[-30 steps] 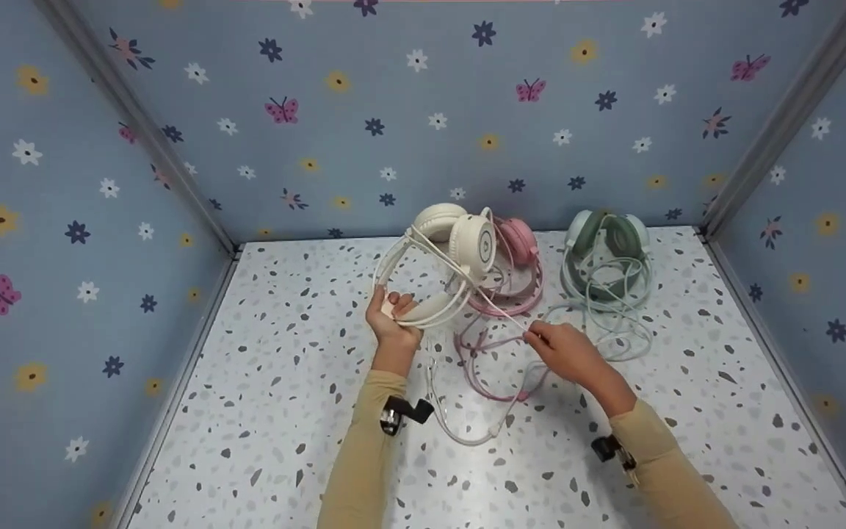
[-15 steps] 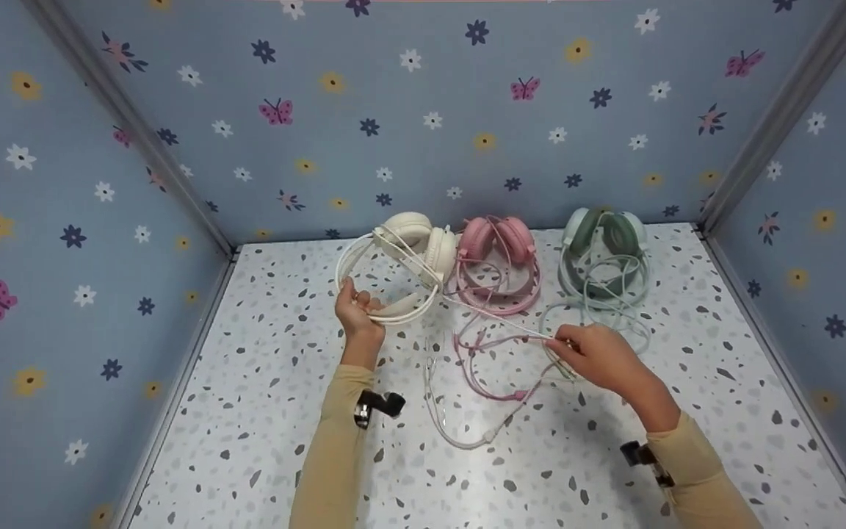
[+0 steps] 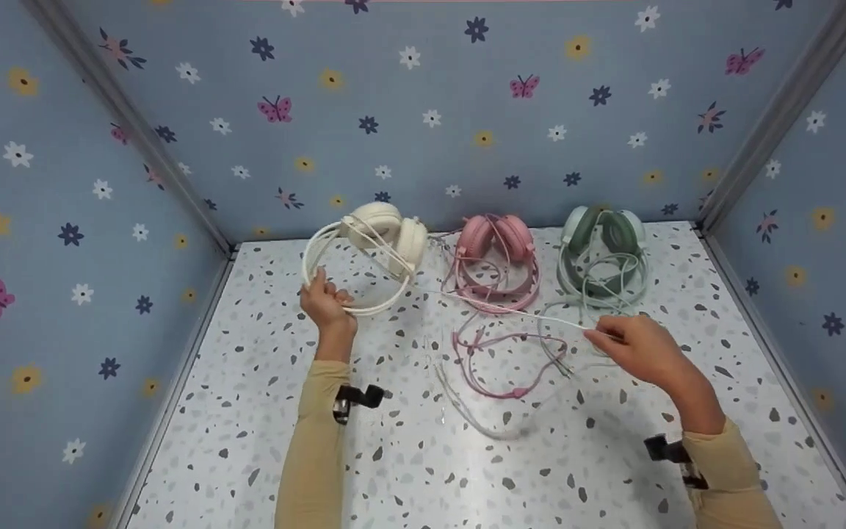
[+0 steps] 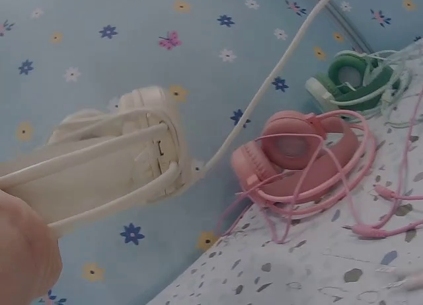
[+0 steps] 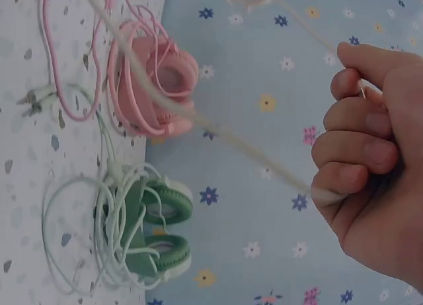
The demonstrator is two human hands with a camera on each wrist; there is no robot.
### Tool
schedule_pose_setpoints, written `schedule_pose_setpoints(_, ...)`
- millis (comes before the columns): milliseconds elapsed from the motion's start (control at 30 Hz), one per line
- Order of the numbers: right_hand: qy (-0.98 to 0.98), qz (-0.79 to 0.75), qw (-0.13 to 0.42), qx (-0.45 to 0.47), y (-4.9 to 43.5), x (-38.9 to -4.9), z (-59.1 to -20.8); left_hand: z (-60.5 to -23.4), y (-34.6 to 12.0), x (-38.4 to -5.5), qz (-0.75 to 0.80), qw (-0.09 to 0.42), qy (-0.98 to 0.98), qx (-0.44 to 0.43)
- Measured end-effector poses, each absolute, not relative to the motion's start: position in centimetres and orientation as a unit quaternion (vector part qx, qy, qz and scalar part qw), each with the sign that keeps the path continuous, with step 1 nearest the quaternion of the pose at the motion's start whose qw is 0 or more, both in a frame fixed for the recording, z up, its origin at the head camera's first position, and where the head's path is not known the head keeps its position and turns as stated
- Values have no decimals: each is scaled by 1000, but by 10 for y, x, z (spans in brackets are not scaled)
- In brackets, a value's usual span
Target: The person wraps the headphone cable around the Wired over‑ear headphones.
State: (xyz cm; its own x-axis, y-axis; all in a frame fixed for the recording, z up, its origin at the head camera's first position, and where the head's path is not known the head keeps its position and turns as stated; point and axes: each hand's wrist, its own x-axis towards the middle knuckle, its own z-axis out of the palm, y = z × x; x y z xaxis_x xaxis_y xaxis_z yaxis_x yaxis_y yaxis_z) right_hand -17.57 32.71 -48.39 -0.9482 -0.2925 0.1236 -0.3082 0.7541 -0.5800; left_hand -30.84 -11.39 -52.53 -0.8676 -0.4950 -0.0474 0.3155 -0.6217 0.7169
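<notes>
In the head view my left hand grips the headband of the cream-white headphones, raised above the table at the left. Their ear cups point toward the back wall. My right hand has its fingers curled round the white cable, which stretches nearly straight from the headphones. In the right wrist view the rest of that cable hangs out below the curled fingers. The left wrist view shows the side of the white headband beside my hand, with the cable rising to the upper right.
Pink headphones lie against the back wall, their pink cable looped in front. To their right are green headphones with a pale green cable tangled over them. Flowered panels enclose the speckled table at the back and sides.
My left hand has carried the white headphones leftward, away from the pink pair. My right hand has moved right with the cable, so the span between the hands is longer and straighter.
</notes>
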Motion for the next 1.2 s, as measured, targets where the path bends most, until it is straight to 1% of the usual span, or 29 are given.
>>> schedule_pose_setpoints(133, -928, 341, 15, 148, 344, -175, -486, -522, -138, -310, -877, 273, -375, 124)
schedule_pose_setpoints(300, -922, 355, 64, 144, 352, -172, -485, -521, -152, -309, -856, 303, -400, 122)
schedule_pose_setpoints(467, -920, 344, 90, 167, 344, -174, -479, -526, -158, -307, -830, 316, -447, 104)
schedule_pose_setpoints(567, -918, 330, 115, 188, 337, -175, -471, -529, -161, -303, -817, 296, -485, 101)
schedule_pose_setpoints(667, -911, 319, 151, 213, 333, -174, -462, -531, -167, -298, -810, 245, -525, 97)
schedule_pose_setpoints(767, -896, 317, 192, 245, 331, -178, -452, -531, -173, -295, -801, 177, -567, 72)
schedule_pose_setpoints(933, -864, 331, 255, 280, 329, -193, -435, -527, -175, -291, -789, 34, -613, 14)
schedule_pose_setpoints(1033, -854, 338, 269, 290, 324, -203, -427, -525, -171, -288, -769, -62, -636, -22)
schedule_pose_setpoints(1200, -847, 342, 261, 312, 314, -219, -421, -522, -160, -281, -697, -223, -671, -119)
